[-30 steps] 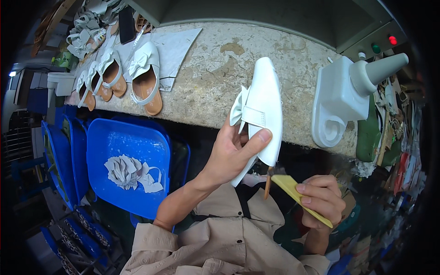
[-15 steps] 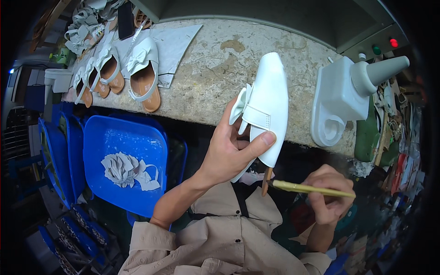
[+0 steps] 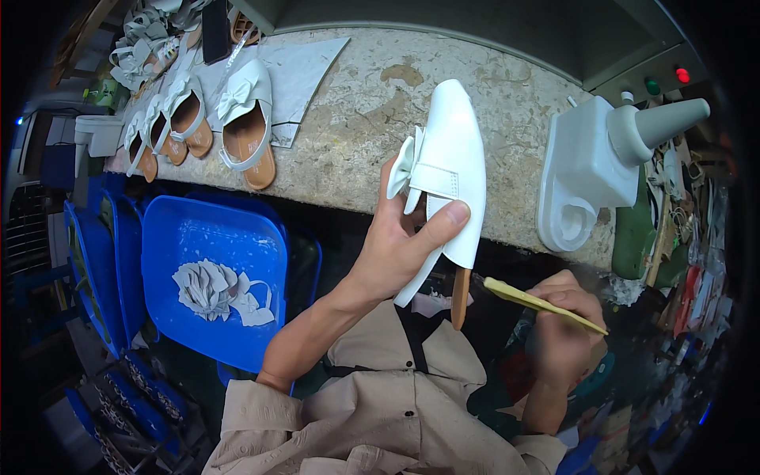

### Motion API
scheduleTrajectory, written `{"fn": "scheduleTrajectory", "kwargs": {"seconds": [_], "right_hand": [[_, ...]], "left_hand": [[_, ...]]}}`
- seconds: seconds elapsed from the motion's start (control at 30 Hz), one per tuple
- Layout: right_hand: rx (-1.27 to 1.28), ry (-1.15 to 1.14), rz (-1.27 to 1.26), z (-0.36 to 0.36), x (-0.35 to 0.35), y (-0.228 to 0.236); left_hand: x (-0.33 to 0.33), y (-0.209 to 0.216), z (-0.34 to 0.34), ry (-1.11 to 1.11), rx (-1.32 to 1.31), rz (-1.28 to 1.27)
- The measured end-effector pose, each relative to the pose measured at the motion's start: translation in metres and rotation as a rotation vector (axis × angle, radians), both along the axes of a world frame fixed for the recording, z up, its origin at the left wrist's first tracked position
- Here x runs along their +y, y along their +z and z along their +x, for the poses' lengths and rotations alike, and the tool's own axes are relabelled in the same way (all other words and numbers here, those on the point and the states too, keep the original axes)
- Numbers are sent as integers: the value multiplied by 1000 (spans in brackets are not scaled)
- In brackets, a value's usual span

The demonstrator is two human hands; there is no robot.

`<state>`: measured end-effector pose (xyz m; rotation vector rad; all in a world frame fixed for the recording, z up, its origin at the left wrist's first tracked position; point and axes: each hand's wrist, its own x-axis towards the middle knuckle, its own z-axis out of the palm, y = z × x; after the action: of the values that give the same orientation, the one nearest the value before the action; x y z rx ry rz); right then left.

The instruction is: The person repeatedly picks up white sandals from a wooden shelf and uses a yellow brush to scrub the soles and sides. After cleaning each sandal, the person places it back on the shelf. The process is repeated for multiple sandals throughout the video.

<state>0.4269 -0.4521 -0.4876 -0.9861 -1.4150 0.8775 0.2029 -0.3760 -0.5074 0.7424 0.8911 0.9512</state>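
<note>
**A:** Start at the left. What's over there?

**B:** A blue tray (image 3: 214, 277) sits below the desk (image 3: 356, 119) edge with pale cut pieces (image 3: 218, 289) heaped in it. Up on the desk, at its left end, a row of white sandals (image 3: 198, 119) with bows lies side by side on a sheet of grey material (image 3: 305, 67).

**A:** And the left hand?

**B:** The left hand (image 3: 400, 249) holds a white shoe (image 3: 447, 170) up over the desk's near edge, toe pointing away and bow to the left. Its grip is closed round the shoe's waist, the thumb (image 3: 443, 222) pressed across the upper and the fingers behind. The tan heel (image 3: 460, 297) sticks out below.

**A:** Firm enough for brush work?

**B:** I'd judge so, but the thumb sits close to the shoe's edge. I'd keep it clear of wherever the brush touches, and tilt the shoe so that spot faces the eyes.

**A:** The right hand?

**B:** The right hand (image 3: 562, 324) is lower, its grip pinched shut on a thin yellow brush (image 3: 546, 305). The tip points left toward the heel, near it but not touching.

**A:** Advice?

**B:** Short, light strokes, with the wrist steadied, so nothing smears the white upper. Further right, a white machine (image 3: 586, 174) with a grey cone nozzle stands on the desk, well clear.
</note>
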Motion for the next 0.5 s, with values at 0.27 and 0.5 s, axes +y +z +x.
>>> {"fn": "scheduleTrajectory", "kwargs": {"seconds": [0.27, 0.5], "right_hand": [[176, -84, -81, -18, -8, -7], [129, -102, -3, -24, -19, -14]], "left_hand": [[3, -6, 8, 84, -38, -52], [9, -6, 11, 129, -49, -64]]}}
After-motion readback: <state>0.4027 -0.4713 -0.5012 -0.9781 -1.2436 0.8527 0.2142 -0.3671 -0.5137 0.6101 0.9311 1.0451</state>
